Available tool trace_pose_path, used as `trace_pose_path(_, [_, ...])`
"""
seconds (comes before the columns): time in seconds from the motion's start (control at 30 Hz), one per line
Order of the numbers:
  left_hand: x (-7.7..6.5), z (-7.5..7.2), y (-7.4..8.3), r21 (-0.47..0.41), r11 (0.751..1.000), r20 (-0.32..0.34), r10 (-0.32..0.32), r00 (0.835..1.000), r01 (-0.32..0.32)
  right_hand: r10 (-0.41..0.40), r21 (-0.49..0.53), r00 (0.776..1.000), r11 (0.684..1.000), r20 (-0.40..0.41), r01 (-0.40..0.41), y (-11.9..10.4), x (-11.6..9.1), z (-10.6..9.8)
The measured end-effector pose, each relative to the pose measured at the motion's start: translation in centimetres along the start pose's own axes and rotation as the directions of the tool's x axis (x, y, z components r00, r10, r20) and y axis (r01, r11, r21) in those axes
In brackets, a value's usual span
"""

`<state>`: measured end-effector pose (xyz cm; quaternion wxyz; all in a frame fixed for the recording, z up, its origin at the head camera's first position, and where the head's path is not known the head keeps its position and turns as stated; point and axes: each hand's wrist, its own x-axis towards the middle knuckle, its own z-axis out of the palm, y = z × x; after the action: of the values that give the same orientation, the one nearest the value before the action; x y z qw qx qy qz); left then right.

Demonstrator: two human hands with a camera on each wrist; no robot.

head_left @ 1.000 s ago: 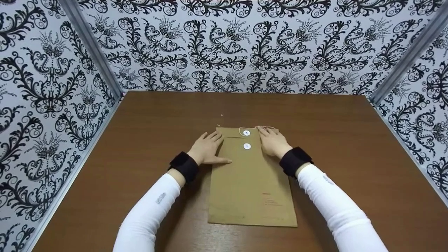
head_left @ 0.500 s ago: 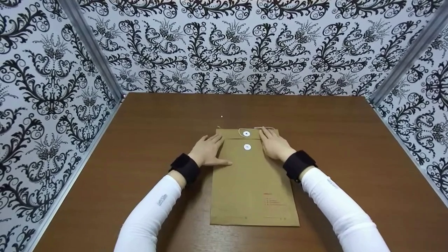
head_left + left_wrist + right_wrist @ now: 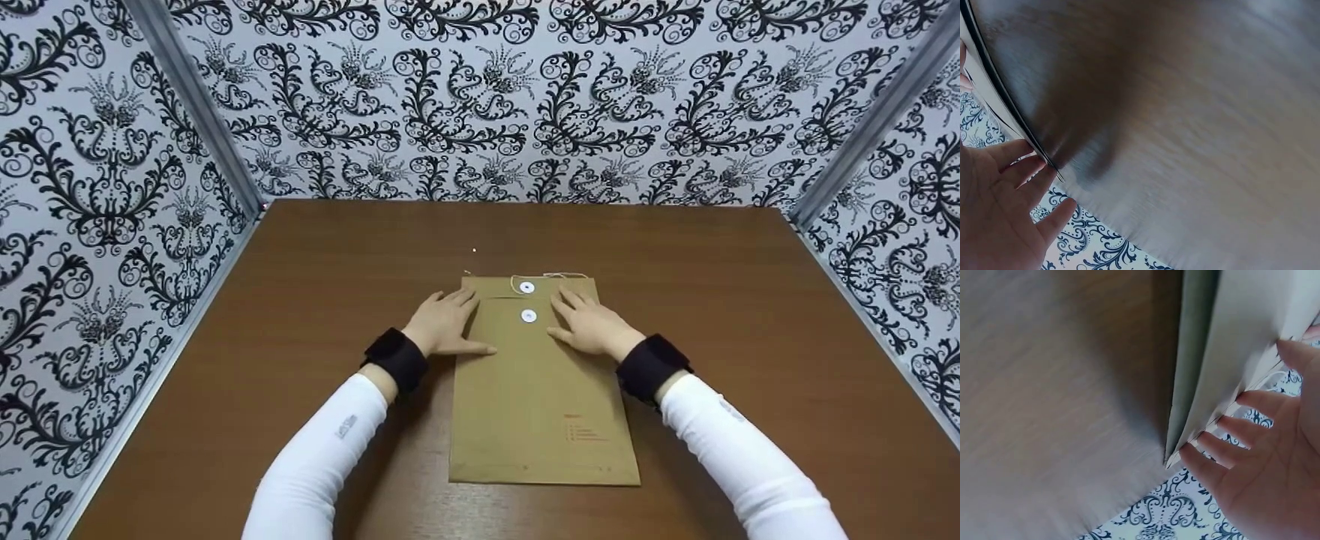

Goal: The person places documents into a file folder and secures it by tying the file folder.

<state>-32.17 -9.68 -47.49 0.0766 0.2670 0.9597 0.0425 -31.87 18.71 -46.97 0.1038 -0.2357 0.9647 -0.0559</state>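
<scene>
A brown kraft document envelope point(image 3: 536, 405) lies flat on the table, its flap at the far end folded down. Two white paper buttons show on it, one on the flap point(image 3: 527, 287) and one just below point(image 3: 529, 316). A thin white string point(image 3: 566, 274) runs from the upper button along the far edge. My left hand point(image 3: 444, 324) rests spread on the envelope's upper left edge, thumb reaching inward. On the upper right part, my right hand point(image 3: 589, 324) touches the paper with fingers spread. In the right wrist view, the envelope's side point(image 3: 1224, 365) stands slightly gaping under the fingertips.
The brown wooden table point(image 3: 330, 262) is bordered by patterned black-and-white walls point(image 3: 480, 105) at the back and both sides. Grey metal posts point(image 3: 195, 105) stand at the corners. Red print point(image 3: 581, 427) marks the envelope's lower right.
My right hand has slid slightly right and toward me, off the far edge, and its thumb has spread inward. The left hand stays in place. More of the flap now shows.
</scene>
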Motion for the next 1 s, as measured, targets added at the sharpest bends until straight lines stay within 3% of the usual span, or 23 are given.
trace_pose_path(0.17, [0.3, 0.0, 0.1, 0.07, 0.998, -0.011, 0.002, 1.0, -0.001, -0.016, 0.052, 1.0, 0.999, 0.017, 0.015, 0.3, 0.0, -0.1])
trace_pose_path(0.33, [1.1, -0.4, 0.8, 0.238, 0.971, -0.105, 0.062, 0.993, -0.036, -0.016, 0.067, 1.0, 0.998, 0.017, 0.015, 0.5, -0.1, -0.2])
trace_pose_path(0.47, [2.1, -0.5, 1.2, 0.315, 0.944, -0.216, 0.169, 0.962, -0.095, -0.016, 0.078, 1.0, 0.997, 0.015, 0.015, 0.4, -0.1, 0.0])
trace_pose_path(0.67, [3.7, -0.3, 1.9, 0.357, 0.916, -0.319, 0.305, 0.897, -0.184, 0.006, 0.07, 0.999, 0.997, 0.039, -0.009, 0.5, 0.0, 0.1])
trace_pose_path(0.77, [4.3, -0.4, 2.4, 0.356, 0.91, -0.344, 0.338, 0.876, -0.211, 0.004, 0.058, 0.999, 0.998, 0.033, -0.006, 0.6, 0.0, 0.1])
trace_pose_path(0.83, [4.7, -0.4, 2.7, 0.352, 0.909, -0.344, 0.346, 0.873, -0.222, -0.001, 0.053, 1.0, 0.999, 0.029, 0.0, 0.6, 0.0, 0.2])
trace_pose_path(1.0, [5.5, -0.3, 3.1, 0.356, 0.906, -0.299, 0.341, 0.891, -0.228, -0.008, 0.064, 0.999, 0.998, 0.037, 0.005, 0.5, 0.0, 0.1])
